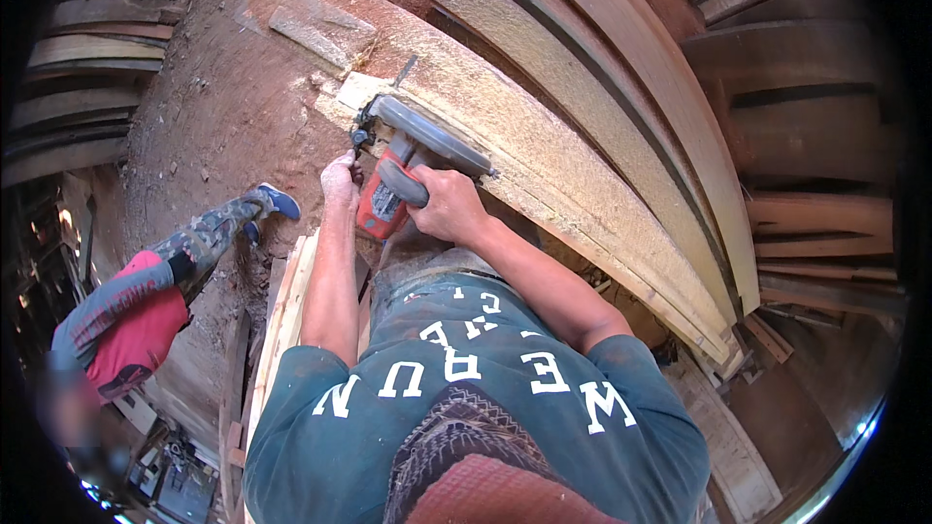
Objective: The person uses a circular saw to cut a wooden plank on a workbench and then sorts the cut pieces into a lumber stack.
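An orange and grey circular saw with a long grey guard rests on a sawdust-covered pale board. My right hand is wrapped around its dark handle. My left hand, lower and further left, has its fingers curled at a small black fitting on the saw's left side. A short pale offcut lies beyond the saw, near the far end of the board. The blade's contact with the wood is hidden by the guard.
Long planks lie side by side to the right; more timber is stacked at both far sides. A co-worker in pink and camouflage is at my left on the dirt floor. Light boards lie beside my left forearm.
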`<state>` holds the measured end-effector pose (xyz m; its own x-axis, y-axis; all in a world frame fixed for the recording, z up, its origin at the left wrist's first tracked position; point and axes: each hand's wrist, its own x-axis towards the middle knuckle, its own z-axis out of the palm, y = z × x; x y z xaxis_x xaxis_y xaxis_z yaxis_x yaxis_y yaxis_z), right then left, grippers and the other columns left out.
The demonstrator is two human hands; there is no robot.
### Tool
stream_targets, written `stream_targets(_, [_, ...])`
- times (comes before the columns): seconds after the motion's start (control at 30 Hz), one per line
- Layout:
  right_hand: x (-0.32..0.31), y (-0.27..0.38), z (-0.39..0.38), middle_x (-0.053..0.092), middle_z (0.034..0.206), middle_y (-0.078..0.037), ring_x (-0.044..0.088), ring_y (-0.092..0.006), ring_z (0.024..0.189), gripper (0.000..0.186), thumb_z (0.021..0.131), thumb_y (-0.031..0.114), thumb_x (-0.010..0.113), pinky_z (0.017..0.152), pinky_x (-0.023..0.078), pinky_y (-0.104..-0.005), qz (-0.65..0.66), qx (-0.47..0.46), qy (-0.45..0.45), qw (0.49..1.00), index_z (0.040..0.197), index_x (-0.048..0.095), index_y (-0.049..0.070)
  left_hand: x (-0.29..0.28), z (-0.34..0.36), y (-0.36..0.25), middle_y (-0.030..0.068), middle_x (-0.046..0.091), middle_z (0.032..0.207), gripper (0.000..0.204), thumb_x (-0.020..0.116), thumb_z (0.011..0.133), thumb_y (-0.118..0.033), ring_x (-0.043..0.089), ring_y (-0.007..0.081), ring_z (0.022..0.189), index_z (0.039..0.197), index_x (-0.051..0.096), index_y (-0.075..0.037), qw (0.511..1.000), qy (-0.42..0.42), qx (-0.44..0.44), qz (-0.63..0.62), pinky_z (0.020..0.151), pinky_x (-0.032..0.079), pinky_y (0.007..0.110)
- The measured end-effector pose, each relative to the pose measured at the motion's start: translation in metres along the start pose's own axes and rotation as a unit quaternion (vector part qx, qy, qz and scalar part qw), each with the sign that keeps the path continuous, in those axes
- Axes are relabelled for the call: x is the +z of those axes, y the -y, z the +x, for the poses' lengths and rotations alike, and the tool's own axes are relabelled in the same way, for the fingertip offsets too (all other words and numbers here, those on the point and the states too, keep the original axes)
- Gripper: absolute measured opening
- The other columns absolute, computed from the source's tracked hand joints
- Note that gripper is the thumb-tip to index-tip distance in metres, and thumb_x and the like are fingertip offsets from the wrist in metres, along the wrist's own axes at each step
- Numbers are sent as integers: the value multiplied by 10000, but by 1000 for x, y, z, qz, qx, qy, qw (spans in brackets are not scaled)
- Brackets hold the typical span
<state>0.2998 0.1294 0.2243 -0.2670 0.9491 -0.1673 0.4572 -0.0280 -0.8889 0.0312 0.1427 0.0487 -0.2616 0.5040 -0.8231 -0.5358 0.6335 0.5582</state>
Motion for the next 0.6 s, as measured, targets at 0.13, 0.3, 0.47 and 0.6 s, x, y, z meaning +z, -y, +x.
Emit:
stream_targets(0.13, [7, 2, 9, 732, 869, -232, 722, -444, 859, 285, 772, 150, 765, 750, 580, -527, 5, -14, -8, 1000, 1028, 687, 52, 1, 2, -14, 16, 631, 737, 101, 691, 1003, -133, 567, 131, 612, 992, 718, -36, 1000, -4, 6, -8, 567, 457, 274])
stream_targets(0.3, [14, -2, 13, 727, 853, -229, 724, -438, 852, 266, 765, 155, 769, 740, 582, -529, -4, -11, -11, 1000, 996, 681, 56, 16, -9, -28, 8, 611, 726, 103, 689, 1004, -134, 550, 127, 607, 961, 703, -42, 1000, -23, 0, 3, 559, 439, 275])
stream_targets(0.47, [19, 3, 21, 716, 815, -208, 719, -435, 824, 221, 780, 154, 757, 719, 572, -531, 7, -38, -36, 999, 970, 685, 65, 9, 7, -35, -12, 561, 706, 127, 626, 1048, -143, 504, 121, 609, 983, 677, -46, 1000, 4, -7, -8, 585, 423, 273])
stream_targets(0.6, [24, 5, 36, 719, 810, -211, 719, -440, 812, 241, 767, 186, 762, 726, 575, -534, -14, -25, -11, 1000, 954, 685, 55, 12, 9, -53, 3, 550, 712, 196, 641, 1044, -176, 516, 142, 634, 870, 620, -89, 1000, -27, -15, -6, 613, 463, 303])
